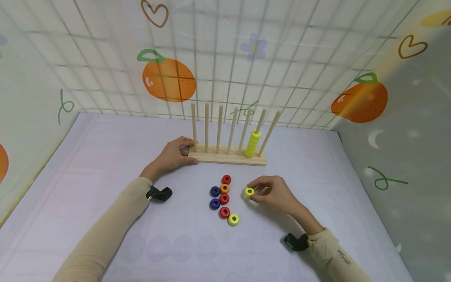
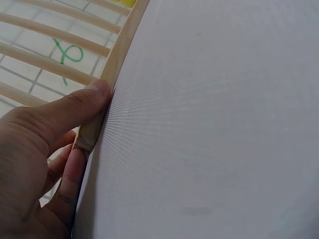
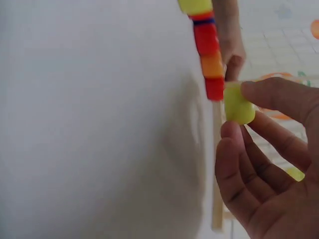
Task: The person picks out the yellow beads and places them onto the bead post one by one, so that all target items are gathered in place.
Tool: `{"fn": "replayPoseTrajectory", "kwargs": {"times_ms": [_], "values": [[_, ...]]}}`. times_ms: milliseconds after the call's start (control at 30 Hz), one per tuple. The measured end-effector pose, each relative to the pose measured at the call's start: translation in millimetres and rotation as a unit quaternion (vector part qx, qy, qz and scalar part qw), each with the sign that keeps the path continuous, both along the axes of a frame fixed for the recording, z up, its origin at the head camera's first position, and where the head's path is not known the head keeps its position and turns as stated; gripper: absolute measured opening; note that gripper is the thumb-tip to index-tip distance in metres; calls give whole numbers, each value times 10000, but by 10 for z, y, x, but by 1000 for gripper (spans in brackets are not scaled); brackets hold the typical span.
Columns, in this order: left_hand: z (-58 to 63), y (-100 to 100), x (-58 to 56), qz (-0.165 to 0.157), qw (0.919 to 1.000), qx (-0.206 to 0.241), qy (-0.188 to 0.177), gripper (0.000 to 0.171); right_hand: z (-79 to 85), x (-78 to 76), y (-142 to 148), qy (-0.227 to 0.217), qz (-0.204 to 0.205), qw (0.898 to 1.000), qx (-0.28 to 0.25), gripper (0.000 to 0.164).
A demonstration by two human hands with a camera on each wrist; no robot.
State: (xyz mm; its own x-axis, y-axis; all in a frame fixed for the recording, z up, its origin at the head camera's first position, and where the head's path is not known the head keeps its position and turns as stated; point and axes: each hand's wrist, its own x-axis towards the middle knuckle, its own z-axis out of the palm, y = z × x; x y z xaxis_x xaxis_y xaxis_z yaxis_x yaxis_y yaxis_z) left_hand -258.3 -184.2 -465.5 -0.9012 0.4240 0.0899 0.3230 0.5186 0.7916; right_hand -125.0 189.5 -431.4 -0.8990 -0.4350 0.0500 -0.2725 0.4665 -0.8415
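Observation:
My left hand (image 1: 172,153) grips the left end of a wooden peg rack (image 1: 229,157), thumb on its front edge and the other fingers round the end. In the left wrist view the thumb presses the wooden base (image 2: 117,64). A stack of yellow beads (image 1: 252,145) sits on the second peg from the right; the other pegs are bare. My right hand (image 1: 276,194) pinches a yellow bead (image 3: 238,104) between thumb and fingers, just above the table in front of the rack. To its left lie loose red beads (image 1: 224,212), blue beads (image 1: 215,203), an orange bead (image 1: 224,188) and another yellow bead (image 1: 233,219).
A white cloth covers the table (image 1: 169,243). Behind the rack stands a wire grid (image 1: 218,51) covered by a sheet printed with oranges, hearts and flowers. Similar printed sheets hang at the left and right sides.

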Motion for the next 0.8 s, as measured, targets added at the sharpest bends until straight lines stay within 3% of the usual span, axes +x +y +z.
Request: {"fn": "replayPoseTrajectory", "kwargs": {"times_ms": [800], "values": [[-9,-5,7,42,9999,83,-49,78,413,-185,321,547,-628,9965,-89,24]]}}
